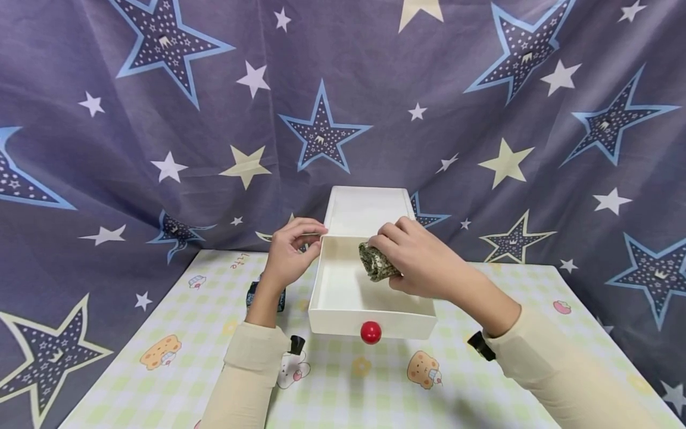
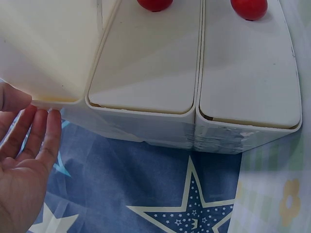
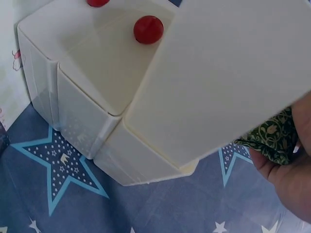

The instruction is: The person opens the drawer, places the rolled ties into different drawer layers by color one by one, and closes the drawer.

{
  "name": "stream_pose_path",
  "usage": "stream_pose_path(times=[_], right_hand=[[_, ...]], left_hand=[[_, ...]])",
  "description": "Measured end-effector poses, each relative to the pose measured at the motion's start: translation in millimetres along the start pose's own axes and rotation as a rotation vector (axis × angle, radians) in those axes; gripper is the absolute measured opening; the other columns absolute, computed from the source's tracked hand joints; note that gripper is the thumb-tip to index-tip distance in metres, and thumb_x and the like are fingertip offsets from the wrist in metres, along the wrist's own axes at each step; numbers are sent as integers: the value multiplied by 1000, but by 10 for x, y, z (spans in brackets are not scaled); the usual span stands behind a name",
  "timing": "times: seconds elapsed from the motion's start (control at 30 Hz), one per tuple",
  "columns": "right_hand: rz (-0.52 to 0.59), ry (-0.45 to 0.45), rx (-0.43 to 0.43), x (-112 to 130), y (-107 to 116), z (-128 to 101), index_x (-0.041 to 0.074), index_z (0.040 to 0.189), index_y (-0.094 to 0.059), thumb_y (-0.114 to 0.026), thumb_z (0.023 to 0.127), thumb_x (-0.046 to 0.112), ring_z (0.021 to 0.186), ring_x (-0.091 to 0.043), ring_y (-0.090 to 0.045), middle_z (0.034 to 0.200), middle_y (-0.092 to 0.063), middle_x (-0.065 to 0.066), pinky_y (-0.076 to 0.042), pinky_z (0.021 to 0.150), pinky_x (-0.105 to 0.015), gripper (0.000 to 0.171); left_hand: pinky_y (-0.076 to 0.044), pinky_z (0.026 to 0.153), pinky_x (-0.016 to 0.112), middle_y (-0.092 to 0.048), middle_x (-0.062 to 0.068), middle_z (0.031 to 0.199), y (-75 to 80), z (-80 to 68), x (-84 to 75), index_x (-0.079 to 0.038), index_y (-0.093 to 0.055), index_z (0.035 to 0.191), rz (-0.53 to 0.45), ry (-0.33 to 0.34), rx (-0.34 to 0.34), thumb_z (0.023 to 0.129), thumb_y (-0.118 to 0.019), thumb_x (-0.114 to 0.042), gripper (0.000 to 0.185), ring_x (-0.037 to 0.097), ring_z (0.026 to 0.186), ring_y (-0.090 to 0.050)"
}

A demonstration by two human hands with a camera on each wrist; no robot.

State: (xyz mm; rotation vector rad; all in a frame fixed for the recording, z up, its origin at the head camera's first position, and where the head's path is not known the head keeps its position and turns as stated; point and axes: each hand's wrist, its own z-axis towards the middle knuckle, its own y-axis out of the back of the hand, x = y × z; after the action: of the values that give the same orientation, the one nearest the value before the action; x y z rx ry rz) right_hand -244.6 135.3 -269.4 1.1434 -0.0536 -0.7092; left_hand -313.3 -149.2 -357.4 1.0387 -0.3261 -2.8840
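Observation:
A white drawer [image 1: 343,320] with a round red knob [image 1: 371,332] stands pulled out from a white cabinet [image 1: 370,205]. My right hand [image 1: 423,256] holds a rolled-looking cloth bundle [image 1: 375,262] over the drawer's right side. The right wrist view shows the bundle [image 3: 274,138] as dark green with a gold floral pattern, partly hidden by the hand. At the left, where drawer and cabinet meet, my left hand [image 1: 293,253] touches the edge with its fingertips. In the left wrist view its fingers [image 2: 36,138] are nearly straight against the cabinet's side.
Below the pulled-out drawer, the cabinet has two closed drawers [image 2: 146,63] with red knobs. A dark blue patterned thing [image 1: 250,295] lies partly behind my left wrist. The checked tablecloth [image 1: 177,322] covers the table, and a star-printed curtain [image 1: 300,196] hangs behind.

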Motion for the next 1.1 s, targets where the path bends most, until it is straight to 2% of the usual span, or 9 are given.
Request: stream_pose_path(times=[0.2, 0.3, 0.6, 0.87, 1.1], right_hand=[[3, -11, 58, 11, -107, 29, 9, 120, -64, -83, 64, 12, 89, -27, -50, 105, -60, -5, -48, 79, -38, 59], [14, -18, 78, 13, -152, 39, 9, 120, -65, -83, 65, 11, 91, -27, -51, 106, -60, -5, -49, 80, -38, 58], [-2, -51, 144, 17, -269, 44, 10, 122, -66, -90, 66, 14, 94, -28, -54, 109, -61, -5, -52, 83, -40, 61], [19, -82, 184, 26, -289, 16, 12, 125, -66, -93, 69, 19, 97, -27, -55, 112, -61, -5, -55, 84, -41, 63], [76, -94, 224, 73, -230, 5, 11, 129, -66, -91, 76, 36, 101, -25, -55, 114, -61, -5, -56, 86, -43, 63]], left_hand=[[-62, 89, 32, -66, 16, 115, 11, -1, -5, 4, -75, 109, -13, -18, -4, 88, -67, 15, 24, 28, 103, -65], [-61, 88, 28, -66, 15, 114, 15, 0, 4, 3, -75, 108, -18, -27, -4, 89, -66, 14, 24, 26, 103, -65], [-62, 89, 32, -66, 15, 114, 12, 1, -5, 4, -75, 107, -13, -27, -6, 88, -66, 16, 24, 26, 105, -65], [-61, 90, 46, -65, 20, 116, -3, 2, -13, 6, -74, 108, -22, -30, -5, 88, -66, 17, 24, 30, 106, -65], [-61, 91, 41, -66, 15, 114, -1, -3, 6, 4, -75, 106, -20, -16, -4, 88, -66, 16, 24, 26, 104, -67]])
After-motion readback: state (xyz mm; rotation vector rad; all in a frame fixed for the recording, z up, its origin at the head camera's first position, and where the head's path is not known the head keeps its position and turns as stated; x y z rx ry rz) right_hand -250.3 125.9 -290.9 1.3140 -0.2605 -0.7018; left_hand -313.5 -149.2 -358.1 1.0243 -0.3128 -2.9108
